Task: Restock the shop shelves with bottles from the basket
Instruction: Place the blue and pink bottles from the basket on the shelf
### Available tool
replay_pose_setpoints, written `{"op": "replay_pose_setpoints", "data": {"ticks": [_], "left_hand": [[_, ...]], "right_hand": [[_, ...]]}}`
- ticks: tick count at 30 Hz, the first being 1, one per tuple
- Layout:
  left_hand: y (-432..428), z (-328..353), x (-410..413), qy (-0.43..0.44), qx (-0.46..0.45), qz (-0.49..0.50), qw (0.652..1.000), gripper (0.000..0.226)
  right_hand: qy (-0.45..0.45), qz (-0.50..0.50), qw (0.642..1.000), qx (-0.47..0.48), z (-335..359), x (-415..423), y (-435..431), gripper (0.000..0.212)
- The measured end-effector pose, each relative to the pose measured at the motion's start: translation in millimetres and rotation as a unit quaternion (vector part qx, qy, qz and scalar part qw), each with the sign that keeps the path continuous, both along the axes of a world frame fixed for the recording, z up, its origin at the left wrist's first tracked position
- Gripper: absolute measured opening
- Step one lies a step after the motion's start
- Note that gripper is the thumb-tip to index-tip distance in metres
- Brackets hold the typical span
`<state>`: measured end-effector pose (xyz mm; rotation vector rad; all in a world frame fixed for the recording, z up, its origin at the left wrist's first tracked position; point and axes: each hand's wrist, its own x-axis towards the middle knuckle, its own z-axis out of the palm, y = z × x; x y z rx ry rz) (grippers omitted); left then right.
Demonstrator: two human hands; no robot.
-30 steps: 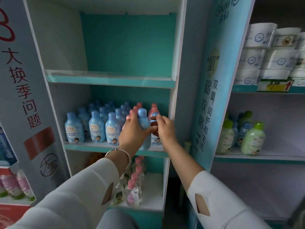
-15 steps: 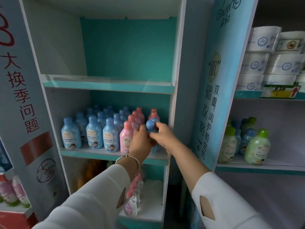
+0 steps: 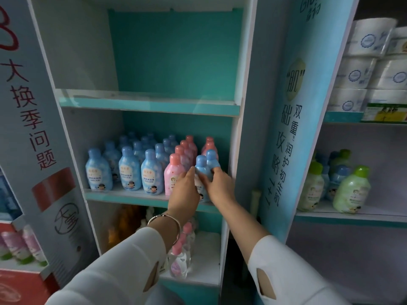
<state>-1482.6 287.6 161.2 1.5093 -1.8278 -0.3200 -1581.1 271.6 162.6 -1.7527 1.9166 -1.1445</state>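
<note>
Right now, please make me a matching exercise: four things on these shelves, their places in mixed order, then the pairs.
1 blue bottle held by left hand and right hand
2 green-capped bottles
3 white tubs
4 clear pink-capped bottles

A upper shelf, right unit
B lowest visible shelf, centre unit
C middle shelf, centre unit
D lower shelf, right unit

Pairs: 1-C, 2-D, 3-A, 4-B

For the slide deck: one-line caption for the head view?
Left hand and right hand hold a blue bottle on the middle shelf.
</note>
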Motion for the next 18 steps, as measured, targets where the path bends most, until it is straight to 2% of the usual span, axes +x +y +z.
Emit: {"op": "replay_pose_setpoints", "data": {"ticks": [3,8,13,18], "left_hand": [[9.6,1.8,12.9,-0.001,-0.001,-0.007,1.0,0.049],[37.2,1.3,51.0,-0.089,0.025,-0.003,0.996,0.033],[62.8,-4.7,116.3,-0.135,0.069,0.054,0.987,0.032],[91.9,-27.5,193.8,-0.173,0.128,0.106,0.971,0.027]], "right_hand": [[-0.022,-0.003,1.0,0.003,-0.9,0.0,8.6,0.042],[0.06,-0.033,0.997,-0.044,0.9,22.9,39.5,0.031],[0.067,0.158,0.985,0.02,-1.3,84.3,56.7,0.023],[0.153,0.33,0.92,0.147,-23.5,157.9,62.8,0.022]]}}
